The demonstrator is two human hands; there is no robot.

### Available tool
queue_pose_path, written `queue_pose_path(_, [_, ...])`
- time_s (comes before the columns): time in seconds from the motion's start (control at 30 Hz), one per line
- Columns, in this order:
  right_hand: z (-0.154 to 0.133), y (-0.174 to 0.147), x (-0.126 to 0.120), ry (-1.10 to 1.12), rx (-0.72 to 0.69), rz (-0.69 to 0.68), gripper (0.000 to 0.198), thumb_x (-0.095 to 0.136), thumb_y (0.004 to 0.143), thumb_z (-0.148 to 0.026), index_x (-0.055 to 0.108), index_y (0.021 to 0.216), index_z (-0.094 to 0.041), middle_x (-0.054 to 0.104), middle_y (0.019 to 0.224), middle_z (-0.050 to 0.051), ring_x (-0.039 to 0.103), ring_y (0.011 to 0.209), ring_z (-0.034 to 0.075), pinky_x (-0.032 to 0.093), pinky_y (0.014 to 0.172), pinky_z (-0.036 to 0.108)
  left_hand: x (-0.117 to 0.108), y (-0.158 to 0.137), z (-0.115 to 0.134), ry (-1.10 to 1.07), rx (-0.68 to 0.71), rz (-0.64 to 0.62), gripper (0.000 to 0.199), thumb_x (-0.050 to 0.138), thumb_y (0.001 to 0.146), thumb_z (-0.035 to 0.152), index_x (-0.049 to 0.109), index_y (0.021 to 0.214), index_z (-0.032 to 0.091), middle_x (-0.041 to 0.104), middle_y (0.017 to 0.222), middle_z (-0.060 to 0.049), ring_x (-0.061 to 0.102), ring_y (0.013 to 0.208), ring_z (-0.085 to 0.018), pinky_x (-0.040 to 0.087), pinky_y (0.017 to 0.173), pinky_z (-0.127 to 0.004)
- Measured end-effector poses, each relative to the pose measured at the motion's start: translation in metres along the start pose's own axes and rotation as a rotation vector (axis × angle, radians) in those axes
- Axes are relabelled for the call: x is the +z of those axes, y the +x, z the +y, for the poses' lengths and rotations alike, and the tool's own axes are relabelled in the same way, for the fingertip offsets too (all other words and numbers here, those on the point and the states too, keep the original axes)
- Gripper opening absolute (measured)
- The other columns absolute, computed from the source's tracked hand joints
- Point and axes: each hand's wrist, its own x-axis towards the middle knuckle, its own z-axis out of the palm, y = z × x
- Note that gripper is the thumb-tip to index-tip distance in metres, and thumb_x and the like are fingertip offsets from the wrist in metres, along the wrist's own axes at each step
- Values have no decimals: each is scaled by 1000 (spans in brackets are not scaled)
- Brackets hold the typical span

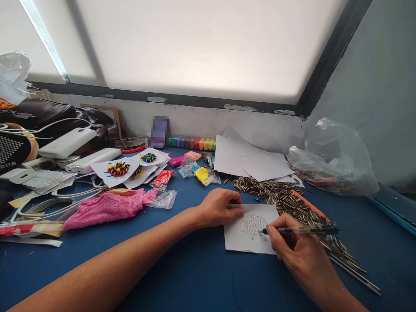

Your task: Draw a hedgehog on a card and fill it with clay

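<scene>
A small white sheet of paper (240, 242) lies on the blue table and bears a line drawing of a round-bodied animal, its body filled with small marks. My left hand (219, 208) holds the sheet at its upper left corner, fingers curled and thumb resting on the paper. In my right hand (294, 245) is a dark pen (303, 230), pinched between thumb and fingers, its tip at the lower right of the drawn body. Just behind and right of the sheet spreads a heap of striped sunflower seeds (286, 197), partly hidden by my right hand.
White papers (250, 158) cover the heap's back. A clear plastic bag (338, 162) stands right. Packets of clay, including yellow clay (202, 175), lie behind my left hand. Leftward are seed-decorated papers (112, 171), a pink cloth (107, 208), white power banks (68, 142) and cables.
</scene>
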Motion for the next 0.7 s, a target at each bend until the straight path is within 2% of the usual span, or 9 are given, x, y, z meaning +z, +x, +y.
queue_pose_path(0.43, [4, -1, 0, -42, 1, -9, 28, 45, 84, -46, 50, 67, -24, 43, 49, -5, 43, 42, 13, 35, 40, 24, -1, -1, 2, 4, -13, -6, 10, 62, 76, 23, 67, 81, 16, 60, 70, 1, 46, 63, -10, 29, 56, -22])
queue_pose_path(0.7, [1, 0, -2, -23, 49, 47, 30, 45, 81, -47, 47, 62, -24, 41, 45, -6, 40, 40, 12, 33, 38, 23, 0, -1, 0, -4, -11, -2, 10, 63, 76, 23, 67, 81, 16, 60, 70, 1, 47, 63, -10, 30, 57, -23])
